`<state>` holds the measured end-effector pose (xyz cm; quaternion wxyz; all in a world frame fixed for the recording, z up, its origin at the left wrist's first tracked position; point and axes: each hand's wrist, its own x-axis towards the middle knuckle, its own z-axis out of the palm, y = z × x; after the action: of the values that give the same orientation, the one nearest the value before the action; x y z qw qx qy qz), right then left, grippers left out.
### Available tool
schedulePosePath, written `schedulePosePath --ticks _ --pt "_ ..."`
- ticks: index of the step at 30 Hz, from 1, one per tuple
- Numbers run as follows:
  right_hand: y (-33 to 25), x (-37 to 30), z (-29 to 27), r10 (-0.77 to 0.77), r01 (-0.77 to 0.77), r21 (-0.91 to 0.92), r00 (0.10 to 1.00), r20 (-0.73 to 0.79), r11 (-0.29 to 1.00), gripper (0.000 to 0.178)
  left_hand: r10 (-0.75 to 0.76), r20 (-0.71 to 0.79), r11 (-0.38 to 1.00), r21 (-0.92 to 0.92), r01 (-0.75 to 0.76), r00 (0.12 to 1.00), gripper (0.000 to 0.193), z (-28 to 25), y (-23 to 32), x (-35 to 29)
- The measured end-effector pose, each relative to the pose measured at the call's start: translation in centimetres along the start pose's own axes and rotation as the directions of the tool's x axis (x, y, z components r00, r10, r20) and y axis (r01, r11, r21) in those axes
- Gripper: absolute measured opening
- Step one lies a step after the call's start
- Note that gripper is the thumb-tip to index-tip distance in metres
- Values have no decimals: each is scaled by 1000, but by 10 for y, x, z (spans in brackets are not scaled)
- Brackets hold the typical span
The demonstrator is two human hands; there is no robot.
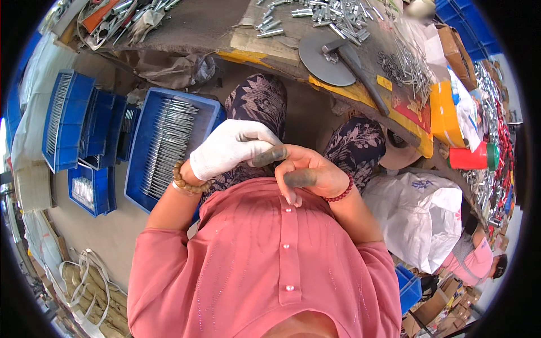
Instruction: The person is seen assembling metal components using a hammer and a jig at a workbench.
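My left hand (232, 147), in a white glove, is in front of my chest with its fingers drawn together in a pinch. Its fingertips meet the dark grey tip of a finger on my right hand (313, 173). That right hand is bare, its fingers curled; two of them are dark grey at the ends, from dirt or a covering, I cannot tell which. Anything small between the fingertips is hidden. To my left, a blue bin (134, 163) holds a stack of thin, shiny metal rods (169, 146).
More blue bins (66, 121) stand at the far left. Ahead, the workbench (225, 25) carries metal tubes (338, 17), a hammer (360, 73) on a round grey plate (321, 59), and thin rods (414, 67). A white sack (417, 214) lies at right, with another person (470, 262) beyond.
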<state>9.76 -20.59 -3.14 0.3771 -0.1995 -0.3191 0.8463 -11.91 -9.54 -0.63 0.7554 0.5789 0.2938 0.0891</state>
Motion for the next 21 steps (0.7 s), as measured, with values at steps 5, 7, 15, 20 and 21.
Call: schedulePosePath --ticks 5,7,15,20,21 --pt "6 -4 2 -16 16 -21 1000 27 1000 55 34 78 993 110 -42 996 14 -5 1 -1" --pt "5 -6 4 -10 11 -8 999 50 1000 55 155 143 972 152 -177 977 13 -8 0 0" --pt "4 -18 2 105 -105 -7 982 156 994 65 332 242 800 439 -409 911 2 4 13 -4" --pt "7 -15 8 92 -140 106 926 365 984 102 364 266 841 319 -438 892 6 12 3 -3" --pt "6 -15 12 90 -137 105 927 363 985 102 365 269 840 319 -440 891 6 14 0 -3"
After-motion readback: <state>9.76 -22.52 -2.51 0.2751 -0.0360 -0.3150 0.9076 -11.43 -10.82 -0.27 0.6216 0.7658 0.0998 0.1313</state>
